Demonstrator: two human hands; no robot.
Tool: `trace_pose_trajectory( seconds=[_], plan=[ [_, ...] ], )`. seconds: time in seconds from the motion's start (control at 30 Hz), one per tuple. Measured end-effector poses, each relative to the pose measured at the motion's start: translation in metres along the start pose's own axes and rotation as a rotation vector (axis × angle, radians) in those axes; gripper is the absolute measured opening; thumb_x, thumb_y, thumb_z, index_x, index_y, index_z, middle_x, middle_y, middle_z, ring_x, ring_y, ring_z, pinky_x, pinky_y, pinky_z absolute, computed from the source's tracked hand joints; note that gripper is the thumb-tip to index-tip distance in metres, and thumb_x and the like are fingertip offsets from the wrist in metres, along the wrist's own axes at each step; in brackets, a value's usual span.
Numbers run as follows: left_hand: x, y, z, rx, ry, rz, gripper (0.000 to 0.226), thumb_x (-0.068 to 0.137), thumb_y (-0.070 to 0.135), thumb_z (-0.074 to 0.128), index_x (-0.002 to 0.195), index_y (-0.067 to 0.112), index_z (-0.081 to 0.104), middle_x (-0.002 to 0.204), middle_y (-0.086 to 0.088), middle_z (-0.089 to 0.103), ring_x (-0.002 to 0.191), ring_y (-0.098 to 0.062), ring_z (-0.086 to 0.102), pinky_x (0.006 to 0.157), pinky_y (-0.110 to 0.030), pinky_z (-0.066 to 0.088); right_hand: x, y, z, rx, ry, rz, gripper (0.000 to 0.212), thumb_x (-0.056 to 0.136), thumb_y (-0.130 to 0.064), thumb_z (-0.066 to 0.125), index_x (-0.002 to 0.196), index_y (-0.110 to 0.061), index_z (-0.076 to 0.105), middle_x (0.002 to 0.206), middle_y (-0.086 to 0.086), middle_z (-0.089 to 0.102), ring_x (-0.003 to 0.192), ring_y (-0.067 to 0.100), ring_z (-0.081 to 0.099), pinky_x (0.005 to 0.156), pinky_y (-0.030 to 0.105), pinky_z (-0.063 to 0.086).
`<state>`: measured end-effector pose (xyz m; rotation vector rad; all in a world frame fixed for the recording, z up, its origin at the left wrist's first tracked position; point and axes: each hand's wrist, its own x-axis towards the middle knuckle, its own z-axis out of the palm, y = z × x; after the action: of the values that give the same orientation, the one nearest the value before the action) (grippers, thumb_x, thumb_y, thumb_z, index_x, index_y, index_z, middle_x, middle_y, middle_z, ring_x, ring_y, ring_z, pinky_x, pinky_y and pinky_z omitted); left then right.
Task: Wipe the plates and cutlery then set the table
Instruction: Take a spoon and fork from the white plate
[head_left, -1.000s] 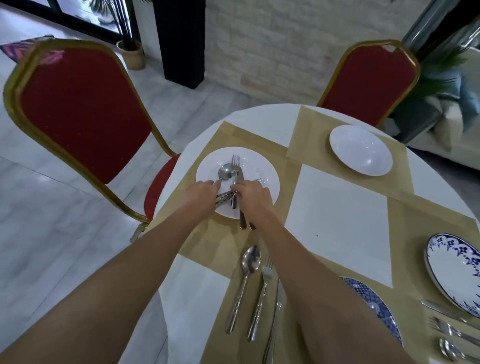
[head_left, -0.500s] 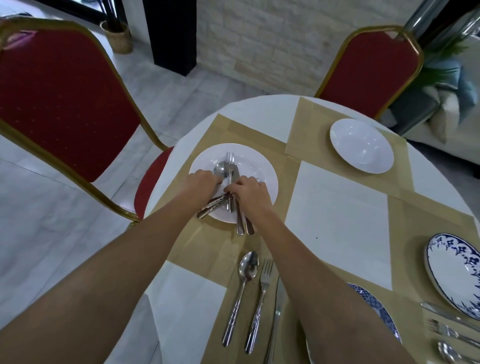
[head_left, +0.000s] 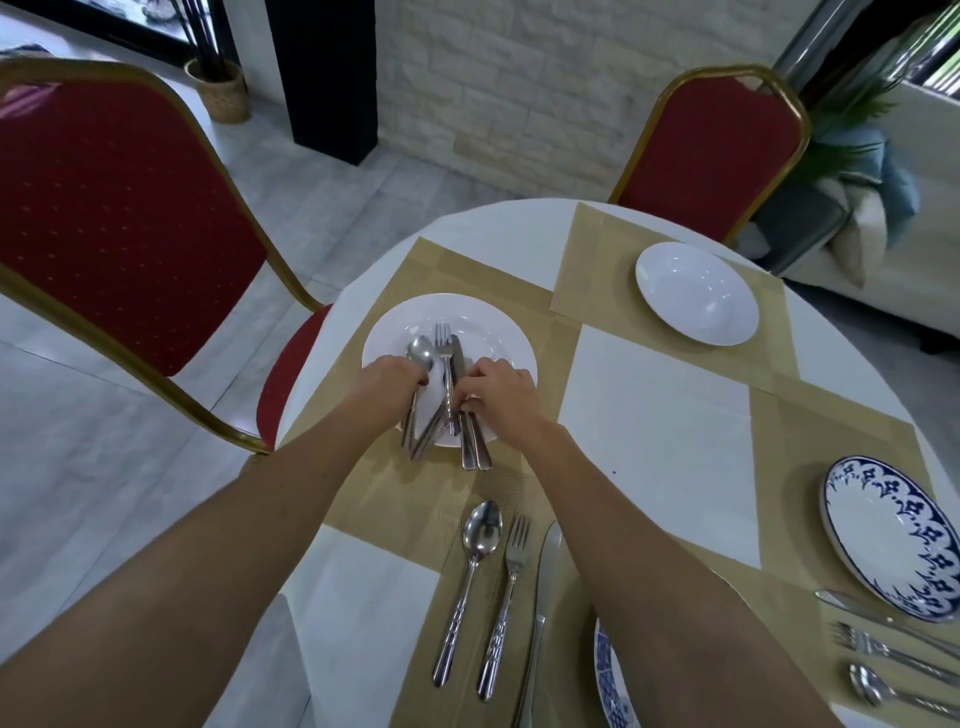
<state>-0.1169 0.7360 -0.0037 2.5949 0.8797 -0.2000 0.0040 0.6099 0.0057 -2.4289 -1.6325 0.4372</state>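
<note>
A white plate (head_left: 488, 322) lies on a tan placemat (head_left: 447, 265) at the table's left side, with a pile of steel cutlery on it. My left hand (head_left: 387, 382) grips a spoon (head_left: 421, 352) and other handles at the pile's left. My right hand (head_left: 501, 397) pinches a fork (head_left: 443, 338) and a knife (head_left: 457, 353), whose handles stick out over the plate's near rim. A second white plate (head_left: 696, 293) sits empty at the far side.
A spoon (head_left: 480, 535), fork (head_left: 517, 551) and knife (head_left: 545, 571) lie in a row on the near placemat beside a blue-patterned plate (head_left: 605, 670). Another blue-rimmed plate (head_left: 893, 535) with cutlery is at the right. Two red chairs (head_left: 119, 223) stand around the round table.
Both hands have shifted on the pile: the left hand's bundle of handles swung down towards the plate's near-left rim, and the right hand's fork and knife are straighter.
</note>
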Motion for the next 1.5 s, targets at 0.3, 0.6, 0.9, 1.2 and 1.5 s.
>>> trace_pose_trajectory(
  seconds=[0.3,0.6,0.9,1.2,1.5],
  plan=[
    [-0.026,0.007,0.006,-0.12,0.103,-0.073,0.036,0.097,0.003,0.042,0.124,0.017,0.061,0.121,-0.007,0.064,0.108,-0.023,0.059,0.089,-0.027,0.046,-0.037,0.021,-0.012,0.429,0.241,0.063,0.012,0.086,-0.01,0.064,0.086,-0.019,0.072,0.094,-0.001,0.058,0.094,0.013,0.052,0.084,0.025,0.039],
    [-0.049,0.047,-0.013,-0.467,0.381,-0.027,0.021,0.086,0.008,0.063,0.105,0.01,0.071,0.103,-0.007,0.071,0.097,-0.022,0.063,0.082,-0.02,0.04,-0.091,0.041,-0.04,0.736,0.536,0.28,0.025,0.092,-0.01,0.058,0.086,-0.034,0.06,0.096,-0.01,0.062,0.091,0.009,0.056,0.075,0.012,0.037],
    [-0.046,0.063,0.023,-0.145,0.153,-0.109,0.013,0.089,0.01,0.056,0.096,0.005,0.065,0.099,-0.014,0.066,0.092,-0.029,0.06,0.067,-0.029,0.04,-0.134,0.081,-0.053,0.723,0.64,0.387,0.012,0.093,-0.008,0.053,0.093,-0.017,0.06,0.089,-0.005,0.062,0.075,0.004,0.052,0.065,0.013,0.037],
    [-0.028,0.066,0.025,-0.032,0.199,-0.083,0.031,0.098,0.008,0.037,0.126,0.003,0.047,0.123,-0.021,0.049,0.108,-0.037,0.05,0.084,-0.041,0.044,-0.12,0.08,-0.047,0.733,0.536,0.35,0.012,0.093,-0.005,0.053,0.095,-0.015,0.06,0.088,-0.006,0.061,0.076,-0.002,0.054,0.065,0.003,0.037],
    [-0.014,0.052,0.018,0.206,0.185,0.024,0.028,0.092,0.001,0.041,0.116,0.004,0.053,0.118,-0.016,0.051,0.108,-0.033,0.049,0.082,-0.042,0.049,-0.096,0.069,-0.034,0.729,0.448,0.375,0.009,0.093,-0.01,0.055,0.098,-0.011,0.062,0.082,-0.005,0.061,0.069,0.001,0.053,0.063,0.005,0.039]
  ],
)
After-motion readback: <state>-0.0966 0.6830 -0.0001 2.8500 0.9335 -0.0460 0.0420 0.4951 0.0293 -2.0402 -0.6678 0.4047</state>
